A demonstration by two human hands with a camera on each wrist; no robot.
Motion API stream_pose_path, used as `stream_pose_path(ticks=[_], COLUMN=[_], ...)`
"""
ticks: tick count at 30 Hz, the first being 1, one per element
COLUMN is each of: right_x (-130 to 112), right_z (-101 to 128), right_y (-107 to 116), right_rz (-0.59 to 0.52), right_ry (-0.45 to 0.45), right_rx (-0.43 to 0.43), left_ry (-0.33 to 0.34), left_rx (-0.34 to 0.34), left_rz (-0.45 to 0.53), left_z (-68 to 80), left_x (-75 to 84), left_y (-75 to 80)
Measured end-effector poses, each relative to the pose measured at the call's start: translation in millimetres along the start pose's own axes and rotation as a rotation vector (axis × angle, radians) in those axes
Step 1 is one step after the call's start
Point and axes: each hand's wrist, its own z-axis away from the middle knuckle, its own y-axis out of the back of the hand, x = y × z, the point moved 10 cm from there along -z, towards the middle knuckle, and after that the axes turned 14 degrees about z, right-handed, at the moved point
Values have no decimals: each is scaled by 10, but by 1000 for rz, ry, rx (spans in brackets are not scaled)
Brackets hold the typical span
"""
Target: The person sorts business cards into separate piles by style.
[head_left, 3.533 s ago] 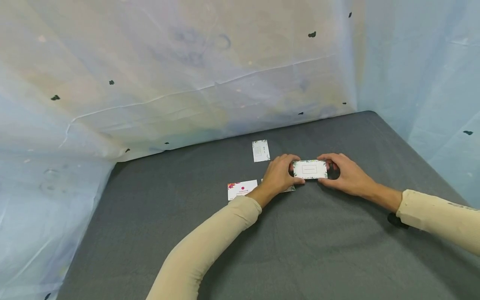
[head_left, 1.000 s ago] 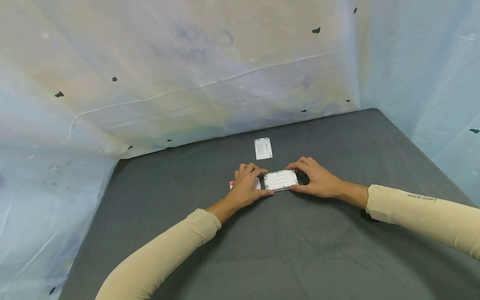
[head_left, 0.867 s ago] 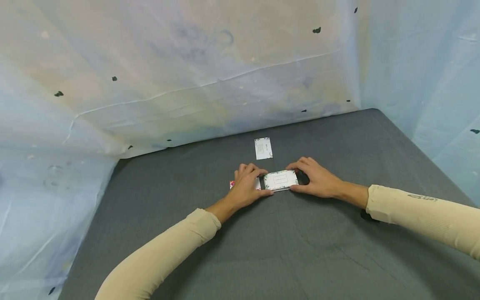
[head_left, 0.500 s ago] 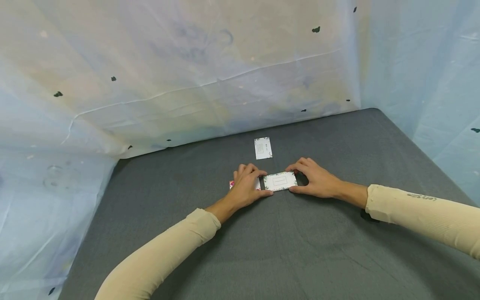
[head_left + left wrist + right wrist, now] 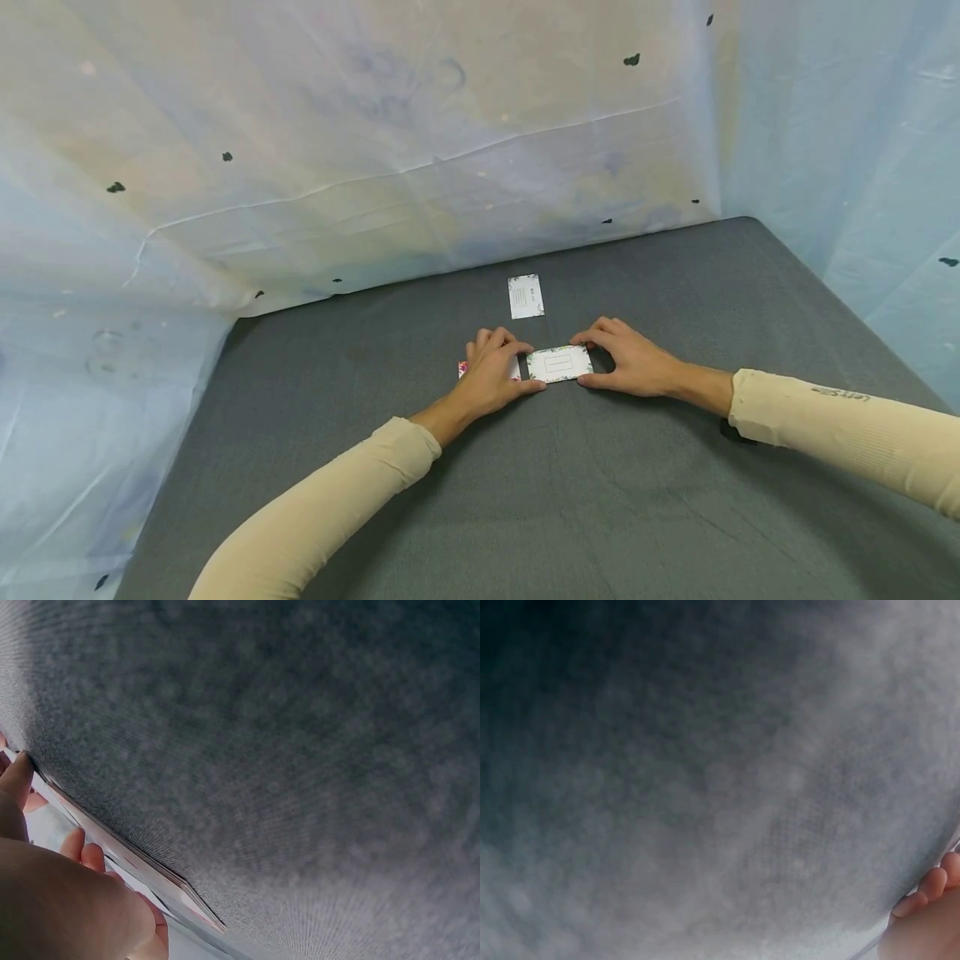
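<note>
A white business card (image 5: 559, 364) with a leafy green border and a small printed frame lies level at the table's middle. My left hand (image 5: 491, 371) pinches its left end between thumb and fingers. At the right end, my right hand (image 5: 630, 360) grips the card's long edges the same way. Under my left hand lies a white card with pink flowers (image 5: 462, 368), mostly hidden. The left wrist view shows the edge of a thin stack of cards (image 5: 120, 846) low against the cloth. In the right wrist view only some fingertips (image 5: 932, 883) show at the corner.
Behind the hands lies another white card (image 5: 526, 297) with leafy corners and printed text. Dark grey cloth (image 5: 570, 500) covers the table. Pale patterned sheets (image 5: 420, 167) hang along its back and sides.
Both hands have brought the leafy-bordered card left, beside the pink-flowered card. Over the last second it sinks slightly between the fingers. The card at the back has stayed put.
</note>
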Motion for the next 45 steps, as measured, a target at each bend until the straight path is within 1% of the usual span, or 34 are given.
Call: stream_pose_path(ticks=[3, 10, 21, 26, 29, 33, 35, 38, 41, 45], right_x=[0, -3, 7, 4, 14, 40, 49, 66, 85, 121], right_z=[0, 6, -19, -4, 17, 2, -39, -138, -274, -471], right_y=[-5, -5, -15, -18, 13, 101, 143, 178, 191, 198], right_rz=[-1, -10, -10, -33, -47, -34, -20, -3, 11, 35], right_ry=[-1, -3, -4, -21, -39, -44, -36, -22, -8, -7], right_rx=[-1, -3, -6, -21, -20, 11, 29, 49, 59, 67], left_ry=[-6, 4, -8, -26, -32, -23, -11, 8, 31, 48], left_rx=[7, 3, 11, 29, 36, 66, 84, 94, 85, 73], left_rz=[2, -1, 10, 17, 27, 58, 66, 37, -9, -49], left_z=[1, -7, -3, 8, -7, -81, -127, -195, -262, -342], left_x=[-2, -30, -25, 1, 44, 71, 26, -130, -321, -500], left_y=[7, 0, 24, 53, 89, 218, 299, 393, 474, 577])
